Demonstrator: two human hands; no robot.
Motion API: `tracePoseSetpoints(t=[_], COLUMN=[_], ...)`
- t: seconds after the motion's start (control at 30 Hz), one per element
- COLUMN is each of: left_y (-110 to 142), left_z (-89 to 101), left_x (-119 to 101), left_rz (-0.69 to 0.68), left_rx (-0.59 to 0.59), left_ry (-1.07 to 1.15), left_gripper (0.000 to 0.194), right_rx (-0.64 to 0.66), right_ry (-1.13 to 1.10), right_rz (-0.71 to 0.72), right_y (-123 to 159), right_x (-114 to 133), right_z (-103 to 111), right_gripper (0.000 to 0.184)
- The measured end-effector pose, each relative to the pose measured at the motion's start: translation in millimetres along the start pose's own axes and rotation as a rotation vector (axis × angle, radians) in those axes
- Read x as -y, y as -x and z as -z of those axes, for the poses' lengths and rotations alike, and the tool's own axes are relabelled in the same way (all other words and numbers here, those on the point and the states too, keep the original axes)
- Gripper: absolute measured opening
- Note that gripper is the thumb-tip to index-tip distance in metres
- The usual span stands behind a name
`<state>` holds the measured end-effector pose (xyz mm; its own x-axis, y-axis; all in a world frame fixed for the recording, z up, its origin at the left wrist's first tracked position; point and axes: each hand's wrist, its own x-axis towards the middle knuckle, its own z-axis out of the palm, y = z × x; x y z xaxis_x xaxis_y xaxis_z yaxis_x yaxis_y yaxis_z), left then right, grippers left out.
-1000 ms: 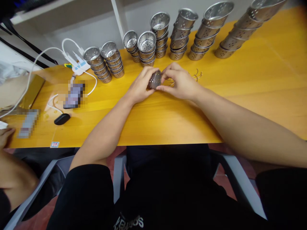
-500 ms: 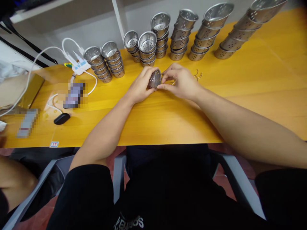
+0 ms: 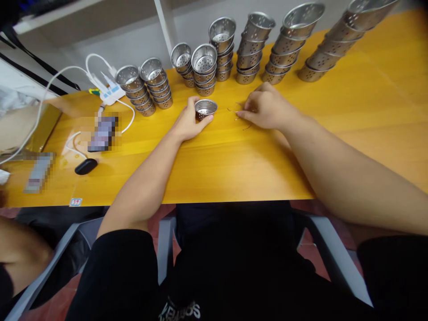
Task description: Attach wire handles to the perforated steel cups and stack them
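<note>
My left hand [image 3: 188, 120] is closed around the side of a small perforated metal cup [image 3: 206, 108], thumb at the front and fingers behind. The cup is upright on the table, its mouth facing up. To the right, apart from the cup, my right hand [image 3: 265, 107] is pinched on thin curved wires [image 3: 238, 113]. Several wire ends stick out past the fingertips towards the cup; the rest is hidden by the hand, and I cannot tell whether they are one piece.
Stacks of perforated metal cups [image 3: 249, 58] line the table's back edge. A tall leaning stack [image 3: 329, 49] stands at the right. On the left are a white power strip [image 3: 112, 93] with cables, a phone [image 3: 103, 133] and a black oval object [image 3: 86, 166]. Another person's leg [image 3: 23, 249] shows lower left.
The cup has gone from tilted towards my right hand to upright on the table. My right hand has drawn back to the right, away from the cup's rim, with the wires.
</note>
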<state>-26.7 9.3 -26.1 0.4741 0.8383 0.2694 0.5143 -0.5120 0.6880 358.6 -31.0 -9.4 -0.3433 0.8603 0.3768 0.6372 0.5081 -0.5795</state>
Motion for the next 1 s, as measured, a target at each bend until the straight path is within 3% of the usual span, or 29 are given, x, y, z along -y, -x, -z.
tracePoseSetpoints(t=[0.1,0.2,0.37,0.5,0.63,0.77,1.0], left_y=[1,2,3,2,-1,-3,6], left_z=[-0.3,-0.9,0.8,2.6,3.4,5.2,10.1], left_x=[1,-1,-7,-8,2,9,-12], left_rz=[-0.008,-0.017,-0.017,0.003,-0.009,-0.014,0.045], left_rx=[-0.011,-0.015,-0.015,-0.035,-0.086,-0.114,-0.119], left_ry=[-0.022,-0.026,-0.027,-0.028,-0.031,-0.021,-0.132], left_gripper=[0.101,0.104,0.113,0.12,0.113,0.105,0.083], right_rx=[0.034,0.004,-0.103,-0.094,-0.094,-0.134,-0.147], right_ry=[0.037,0.03,-0.024,-0.082,-0.06,0.053,0.147], right_rz=[-0.082,-0.057,-0.017,-0.005,0.053,0.089,-0.107], right_y=[0,1,2,-9,-38,-79,-132], right_x=[-5,0,35,61,61,64,89], right_z=[-4,-5,1,-1,-1,1,-41], right_gripper=[0.078,0.076,0.067,0.065,0.082,0.059,0.06])
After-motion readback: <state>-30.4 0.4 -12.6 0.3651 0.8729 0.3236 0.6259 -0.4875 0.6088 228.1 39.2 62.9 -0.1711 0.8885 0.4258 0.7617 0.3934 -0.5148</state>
